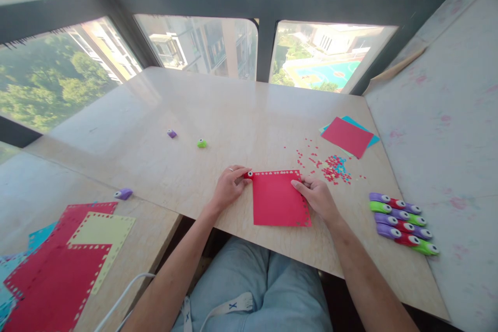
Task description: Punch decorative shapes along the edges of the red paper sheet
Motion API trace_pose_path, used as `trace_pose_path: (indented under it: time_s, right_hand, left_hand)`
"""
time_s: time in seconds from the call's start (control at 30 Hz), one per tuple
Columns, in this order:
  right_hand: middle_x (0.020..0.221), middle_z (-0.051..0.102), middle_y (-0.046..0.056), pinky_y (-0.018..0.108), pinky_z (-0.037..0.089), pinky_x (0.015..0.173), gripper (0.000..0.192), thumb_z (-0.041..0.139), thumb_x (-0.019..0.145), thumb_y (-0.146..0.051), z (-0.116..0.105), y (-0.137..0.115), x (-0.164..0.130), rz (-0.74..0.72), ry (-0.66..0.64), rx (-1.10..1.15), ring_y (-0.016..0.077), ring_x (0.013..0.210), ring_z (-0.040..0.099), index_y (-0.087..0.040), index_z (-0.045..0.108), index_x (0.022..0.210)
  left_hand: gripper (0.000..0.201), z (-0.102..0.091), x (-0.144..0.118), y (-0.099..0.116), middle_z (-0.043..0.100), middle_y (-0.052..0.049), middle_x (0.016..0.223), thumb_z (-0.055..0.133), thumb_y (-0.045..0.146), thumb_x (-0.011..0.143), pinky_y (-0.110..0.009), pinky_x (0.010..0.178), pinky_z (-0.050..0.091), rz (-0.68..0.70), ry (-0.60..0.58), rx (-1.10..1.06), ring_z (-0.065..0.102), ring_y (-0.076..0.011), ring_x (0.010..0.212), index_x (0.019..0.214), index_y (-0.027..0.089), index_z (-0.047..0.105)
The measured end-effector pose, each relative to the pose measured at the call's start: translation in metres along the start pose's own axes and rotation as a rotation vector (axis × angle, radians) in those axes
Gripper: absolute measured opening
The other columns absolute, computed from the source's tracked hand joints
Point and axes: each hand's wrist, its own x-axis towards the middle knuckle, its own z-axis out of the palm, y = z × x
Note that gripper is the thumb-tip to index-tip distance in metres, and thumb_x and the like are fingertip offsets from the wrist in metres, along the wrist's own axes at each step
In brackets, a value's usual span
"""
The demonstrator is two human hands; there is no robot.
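Observation:
A red sheet of paper point(278, 202) lies at the table's front edge, with small holes punched along its top and right sides. My left hand point(229, 185) is closed on a small red paper punch point(250, 174), which sits at the sheet's top left corner. Most of the punch is hidden by the fingers. My right hand point(316, 194) pinches the sheet's right edge near the top, thumb above and fingers beneath. Just beyond that hand lie tiny red and blue paper cutouts point(336, 168), some of them scattered toward the sheet.
Several purple, red and green punches point(400, 223) stand in rows at the right. Stacked coloured sheets point(347, 136) lie at the back right. Punched sheets point(58, 270) overlap at the left, near a purple punch point(123, 194) and a white cable point(124, 290). A green punch point(201, 143) sits mid-table.

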Motion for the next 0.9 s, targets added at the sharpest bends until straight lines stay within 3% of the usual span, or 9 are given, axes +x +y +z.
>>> trace_pose_path:
  time_s: [0.23, 0.43, 0.73, 0.83, 0.9]
  right_hand:
    - [0.077, 0.072, 0.005, 0.025, 0.046, 0.052, 0.041, 0.063, 0.081, -0.056, 0.0025, -0.005, 0.0024, -0.016, -0.025, -0.048, 0.0206, 0.066, 0.065, -0.017, 0.069, 0.088]
    - [0.067, 0.067, 0.002, 0.023, 0.041, 0.049, 0.039, 0.061, 0.083, -0.055, 0.0061, -0.0049, 0.0039, -0.064, 0.0, -0.134, 0.0181, 0.06, 0.061, -0.017, 0.064, 0.075]
    - [0.081, 0.074, 0.006, 0.028, 0.05, 0.057, 0.04, 0.06, 0.082, -0.055, 0.009, -0.0065, 0.0036, -0.04, -0.005, -0.088, 0.0244, 0.072, 0.069, -0.017, 0.071, 0.089]
    - [0.081, 0.075, 0.006, 0.028, 0.05, 0.056, 0.039, 0.062, 0.081, -0.055, 0.0094, -0.0081, 0.0029, -0.03, 0.005, -0.071, 0.0248, 0.072, 0.07, -0.017, 0.071, 0.088]
    - [0.08, 0.075, 0.006, 0.027, 0.05, 0.055, 0.038, 0.062, 0.081, -0.054, 0.0097, -0.0088, 0.0025, -0.026, 0.009, -0.066, 0.0245, 0.071, 0.069, -0.017, 0.071, 0.088]
  left_hand:
    - [0.025, 0.0007, 0.0004, -0.0017, 0.069, -0.007, 0.102, 0.067, 0.02, 0.084, -0.038, 0.088, 0.052, 0.01, 0.003, 0.017, 0.063, -0.0203, 0.097, 0.109, 0.022, 0.069]
    - [0.024, 0.0005, 0.0009, -0.0012, 0.071, -0.007, 0.103, 0.068, 0.02, 0.084, -0.039, 0.089, 0.05, 0.0, -0.013, 0.019, 0.063, -0.0206, 0.098, 0.108, 0.022, 0.07]
    - [0.026, 0.0, 0.0011, 0.0012, 0.07, -0.008, 0.105, 0.066, 0.027, 0.086, -0.04, 0.092, 0.049, 0.002, -0.029, 0.024, 0.061, -0.021, 0.1, 0.112, 0.022, 0.068]
    - [0.033, -0.001, 0.0001, 0.0032, 0.068, -0.009, 0.108, 0.067, 0.034, 0.085, -0.033, 0.081, 0.051, -0.049, 0.019, -0.04, 0.063, -0.0171, 0.089, 0.115, 0.02, 0.065]
    - [0.034, -0.0041, -0.0002, 0.0056, 0.068, -0.008, 0.101, 0.066, 0.039, 0.084, -0.027, 0.069, 0.05, -0.132, 0.114, -0.083, 0.062, -0.0144, 0.078, 0.111, 0.018, 0.064]
